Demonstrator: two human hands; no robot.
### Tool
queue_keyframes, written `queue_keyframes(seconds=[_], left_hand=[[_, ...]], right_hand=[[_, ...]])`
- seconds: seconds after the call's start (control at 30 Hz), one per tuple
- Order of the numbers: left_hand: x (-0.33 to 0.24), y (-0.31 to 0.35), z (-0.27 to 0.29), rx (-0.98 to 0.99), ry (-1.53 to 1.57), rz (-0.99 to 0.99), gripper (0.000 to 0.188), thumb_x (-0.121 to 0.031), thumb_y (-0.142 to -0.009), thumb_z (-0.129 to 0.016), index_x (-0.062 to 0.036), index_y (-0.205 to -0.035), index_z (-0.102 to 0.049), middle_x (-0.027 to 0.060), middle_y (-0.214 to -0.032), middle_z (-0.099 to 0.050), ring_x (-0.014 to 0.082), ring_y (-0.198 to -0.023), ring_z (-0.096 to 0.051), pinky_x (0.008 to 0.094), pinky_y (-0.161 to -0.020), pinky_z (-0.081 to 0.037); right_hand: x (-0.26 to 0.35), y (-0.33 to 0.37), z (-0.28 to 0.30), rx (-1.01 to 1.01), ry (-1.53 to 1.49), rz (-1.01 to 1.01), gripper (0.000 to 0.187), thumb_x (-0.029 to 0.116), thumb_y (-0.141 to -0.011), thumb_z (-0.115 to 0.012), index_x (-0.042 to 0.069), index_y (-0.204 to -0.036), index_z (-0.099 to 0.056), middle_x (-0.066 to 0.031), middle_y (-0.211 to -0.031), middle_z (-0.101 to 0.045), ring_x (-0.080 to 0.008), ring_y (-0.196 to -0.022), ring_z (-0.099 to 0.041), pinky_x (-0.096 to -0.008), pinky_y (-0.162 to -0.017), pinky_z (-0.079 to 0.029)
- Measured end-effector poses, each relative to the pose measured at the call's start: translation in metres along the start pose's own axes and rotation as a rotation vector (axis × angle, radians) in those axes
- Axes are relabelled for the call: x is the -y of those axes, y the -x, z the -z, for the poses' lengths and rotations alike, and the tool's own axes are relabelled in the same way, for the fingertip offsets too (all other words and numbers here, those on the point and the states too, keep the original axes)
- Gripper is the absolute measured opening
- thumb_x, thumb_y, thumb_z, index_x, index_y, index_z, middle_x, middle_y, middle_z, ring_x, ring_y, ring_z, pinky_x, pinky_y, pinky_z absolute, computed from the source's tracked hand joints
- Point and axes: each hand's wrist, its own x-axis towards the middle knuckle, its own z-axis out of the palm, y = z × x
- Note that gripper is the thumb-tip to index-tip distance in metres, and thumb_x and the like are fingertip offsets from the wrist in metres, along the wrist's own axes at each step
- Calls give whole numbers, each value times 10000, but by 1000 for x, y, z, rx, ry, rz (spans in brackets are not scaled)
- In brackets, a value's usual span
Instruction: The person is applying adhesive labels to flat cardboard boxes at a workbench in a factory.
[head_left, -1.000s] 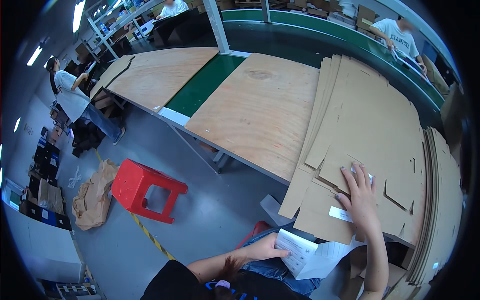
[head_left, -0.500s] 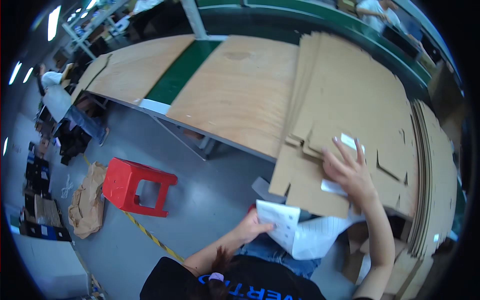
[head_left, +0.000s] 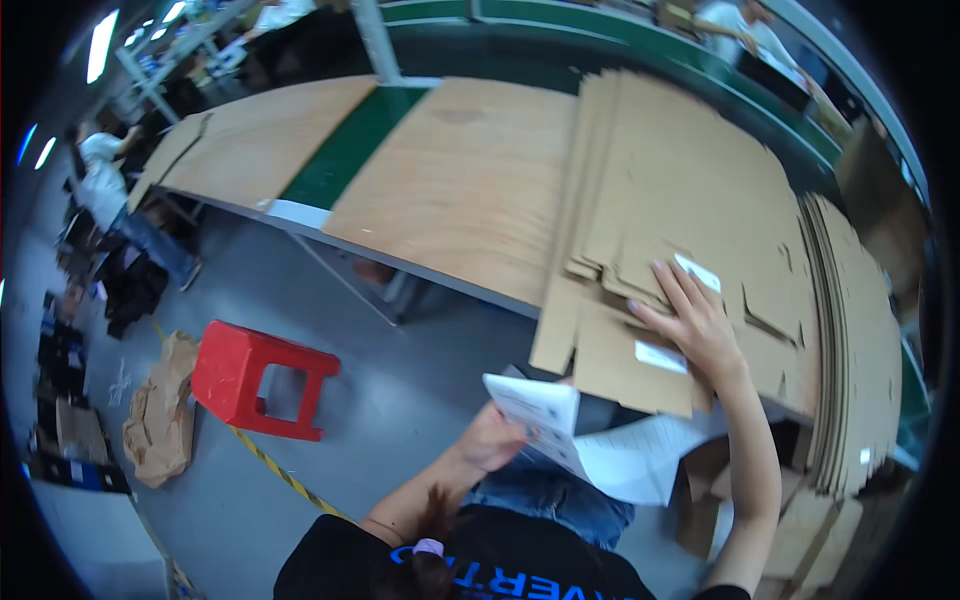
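My left hand (head_left: 492, 438) is closed on a small stack of white printed sheets (head_left: 536, 402), thumb on top. A long white backing strip (head_left: 645, 455) trails from them to the right across my lap. My right hand (head_left: 700, 325) lies with its fingers stretched out on a stack of flattened cardboard boxes (head_left: 690, 190). Its fingertips touch or come right beside a white label (head_left: 699, 272) on the top box. A second white label (head_left: 660, 357) sits on a nearer cardboard flap, left of the wrist.
A wooden table (head_left: 450, 180) with a green strip (head_left: 345, 150) stretches to the left. More flattened boxes (head_left: 850, 340) stand at the right. On the floor are a red stool (head_left: 262, 380) and crumpled brown paper (head_left: 163, 410). Other people work at the far left and far right.
My right hand's raised, bent fingers have come down flat toward the upper label. My left hand has tilted the sheets and shifted slightly up and left. The whole view has shifted a little.
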Motion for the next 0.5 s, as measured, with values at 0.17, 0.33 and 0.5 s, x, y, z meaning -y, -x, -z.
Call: queue_keyframes(seconds=[0.17,0.33,0.5], left_hand=[[8,-2,-10,-25,-111,140,595,67,-749,-652,-35,-1298,-447,174,-1263,-542,273,-1117,-559,407,-990,-419],[14,-11,-15,15,-167,131,497,64,-795,-622,-53,-1250,-458,150,-1198,-585,265,-1058,-586,391,-951,-444],[15,-19,-11,7,-206,180,469,54,-802,-622,-53,-1235,-478,148,-1195,-587,263,-1061,-582,393,-951,-442]], right_hand=[[2,4,-4,-21,71,19,603,131,-768,-644,348,-1267,-385,-115,-1382,-414,-320,-1235,-462,-381,-953,-451],[0,-1,-8,-56,46,1,593,137,-767,-642,332,-1267,-392,-116,-1373,-430,-328,-1224,-472,-384,-960,-449],[-2,-4,-3,-49,-3,-6,577,144,-768,-639,313,-1267,-406,-121,-1361,-445,-331,-1214,-483,-386,-966,-446]])
